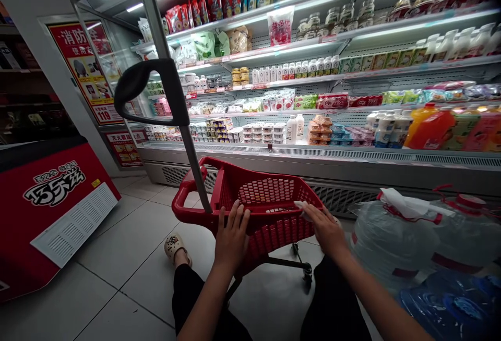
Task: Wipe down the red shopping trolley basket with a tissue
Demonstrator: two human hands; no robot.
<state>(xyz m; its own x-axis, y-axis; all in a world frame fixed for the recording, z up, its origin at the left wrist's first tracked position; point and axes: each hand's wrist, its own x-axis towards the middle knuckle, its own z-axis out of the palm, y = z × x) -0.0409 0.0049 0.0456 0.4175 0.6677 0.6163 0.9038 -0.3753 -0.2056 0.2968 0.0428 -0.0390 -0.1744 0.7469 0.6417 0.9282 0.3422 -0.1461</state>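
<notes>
A red plastic shopping basket cart on wheels stands between my legs, with a grey and black handle rising at its left. My left hand lies on the near rim with its fingers stretched out and nothing in it. At the right part of the rim, my right hand presses a white cloth or tissue against the red plastic. The inside of the basket shows only in part.
Behind the cart runs a refrigerated shelf of drinks and packaged food. Large water bottles stand close at the right. A red freezer is at the left on the tiled floor.
</notes>
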